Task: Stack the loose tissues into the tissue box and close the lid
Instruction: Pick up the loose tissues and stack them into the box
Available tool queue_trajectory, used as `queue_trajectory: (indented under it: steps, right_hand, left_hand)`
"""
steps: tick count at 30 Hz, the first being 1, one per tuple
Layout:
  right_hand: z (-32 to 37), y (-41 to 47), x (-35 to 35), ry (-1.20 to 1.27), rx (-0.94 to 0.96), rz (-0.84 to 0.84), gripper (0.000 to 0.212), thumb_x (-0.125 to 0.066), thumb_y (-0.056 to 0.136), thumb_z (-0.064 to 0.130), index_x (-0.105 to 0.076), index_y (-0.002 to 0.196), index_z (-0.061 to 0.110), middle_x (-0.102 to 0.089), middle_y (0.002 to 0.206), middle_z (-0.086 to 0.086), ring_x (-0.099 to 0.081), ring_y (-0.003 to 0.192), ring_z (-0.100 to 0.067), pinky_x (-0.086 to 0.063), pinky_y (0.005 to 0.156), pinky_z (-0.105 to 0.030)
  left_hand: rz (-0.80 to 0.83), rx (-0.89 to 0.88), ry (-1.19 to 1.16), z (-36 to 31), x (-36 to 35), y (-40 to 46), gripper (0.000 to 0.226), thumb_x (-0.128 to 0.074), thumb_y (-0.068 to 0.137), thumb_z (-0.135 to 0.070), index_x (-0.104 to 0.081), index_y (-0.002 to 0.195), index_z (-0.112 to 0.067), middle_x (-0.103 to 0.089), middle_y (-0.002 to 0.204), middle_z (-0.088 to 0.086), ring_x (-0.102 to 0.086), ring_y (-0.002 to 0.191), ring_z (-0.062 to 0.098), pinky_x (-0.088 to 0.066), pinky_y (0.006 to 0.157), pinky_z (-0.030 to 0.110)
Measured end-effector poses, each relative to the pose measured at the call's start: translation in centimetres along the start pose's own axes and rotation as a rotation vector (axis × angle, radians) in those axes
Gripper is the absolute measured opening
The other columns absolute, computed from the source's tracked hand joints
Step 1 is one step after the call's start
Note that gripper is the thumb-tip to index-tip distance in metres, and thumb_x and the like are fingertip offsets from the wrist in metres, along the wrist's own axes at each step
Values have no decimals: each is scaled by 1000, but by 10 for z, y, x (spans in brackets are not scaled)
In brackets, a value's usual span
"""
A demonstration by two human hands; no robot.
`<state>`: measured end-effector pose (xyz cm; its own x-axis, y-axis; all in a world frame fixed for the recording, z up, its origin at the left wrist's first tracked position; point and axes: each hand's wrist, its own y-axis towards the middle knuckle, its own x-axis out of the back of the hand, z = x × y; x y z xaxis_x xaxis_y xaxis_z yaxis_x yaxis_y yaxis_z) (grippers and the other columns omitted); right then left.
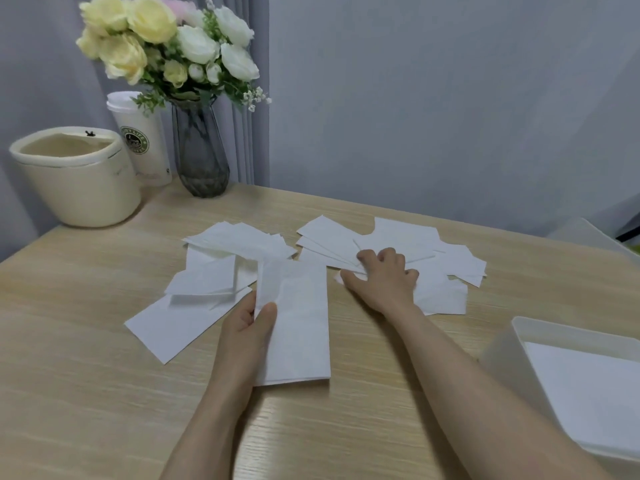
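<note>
**Left hand holds a small stack, right hand gathers from the far pile**

I see my left hand near the middle of the table, thumb on top and fingers underneath, pinching the left edge of a folded tissue stack that lies lengthwise toward me. My right hand is farther out, fingers curled down onto the right-hand pile of loose tissues, thumb spread to the left and touching the pile's near edge; I cannot tell whether it has actually pinched a sheet or only presses on them. A second scatter of tissues fans out left of centre, toward the table's far edge. The tissue box sits at the near right corner, open, with white tissue already lying flat inside. In the far left corner stand a cream pot, a lidded paper cup and a glass vase of flowers.
</note>
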<state>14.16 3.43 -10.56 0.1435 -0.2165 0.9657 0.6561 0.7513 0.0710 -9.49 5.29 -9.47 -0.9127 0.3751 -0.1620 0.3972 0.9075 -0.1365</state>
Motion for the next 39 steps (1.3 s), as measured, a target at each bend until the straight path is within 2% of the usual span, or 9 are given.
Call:
queue_trajectory:
  steps: [8,15,21,26,30,33,36,38,39]
  right_hand:
    - [12,-46,5,-6,83,22,50,-44,86,60,-45,129,35,-39,121,-1,-31,121,-23,-29,92,-43]
    - [32,-110,9,-15,97,36,45,-43,88,60,-47,125,34,-39,115,1,-34,113,-23,-32,83,-38]
    - [36,-145,14,91,191,64,40,-39,95,50,-43,133,37,-40,117,4,-36,114,-19,-29,87,-34]
    - [4,-111,26,87,112,6,43,-47,94,29,-43,137,29,-41,127,2,-33,121,-20,-20,89,-33]
    - [-14,-90,37,78,-4,166,56,-59,88,40,-39,139,27,-41,134,0,-30,129,-21,-20,95,-36]
    - [-15,-83,43,83,-16,155,53,-67,80,45,-51,126,26,-51,120,3,-35,121,-20,-21,88,-34]
    - [-11,-84,46,100,-9,165,29,-69,79,40,-60,101,24,-53,96,6,-40,109,-19,-22,82,-34]
    - [-11,-86,47,150,9,129,14,-66,79,34,-56,77,24,-49,83,6,-41,99,-20,-22,79,-35]
    - [-11,-87,47,182,16,109,19,-63,80,31,-51,68,24,-47,79,6,-41,95,-19,-22,78,-35]
  left_hand:
    - [-13,-6,3,-3,-3,-6,26,-49,99,-6,-69,101,-23,-77,91,-5,-71,81,12,-53,69,29]
    - [-76,8,-94,-2,3,-23,23,-50,98,-4,-69,102,-17,-76,95,4,-71,81,18,-53,75,35]
    - [-131,21,-152,3,5,-36,20,-51,98,-4,-69,99,-15,-76,89,3,-69,79,20,-52,74,35]
    - [-148,40,-183,9,2,-40,21,-50,98,-4,-68,102,-13,-76,91,2,-70,78,15,-53,72,32]
    - [-163,35,-169,11,0,-39,20,-51,98,-3,-68,99,-14,-76,90,3,-68,82,22,-51,76,36]
    - [-166,31,-155,11,0,-39,22,-50,97,-3,-68,99,-14,-75,94,6,-67,84,24,-51,77,37]
    - [-169,31,-139,12,-1,-41,23,-51,98,-3,-69,102,-16,-75,99,7,-68,87,24,-52,79,38]
    - [-173,33,-138,14,-3,-44,22,-51,98,-4,-69,102,-17,-75,99,7,-68,88,25,-51,81,40]
    - [-171,34,-146,14,-5,-47,22,-51,98,-4,-69,101,-16,-75,99,8,-68,87,25,-52,80,39]
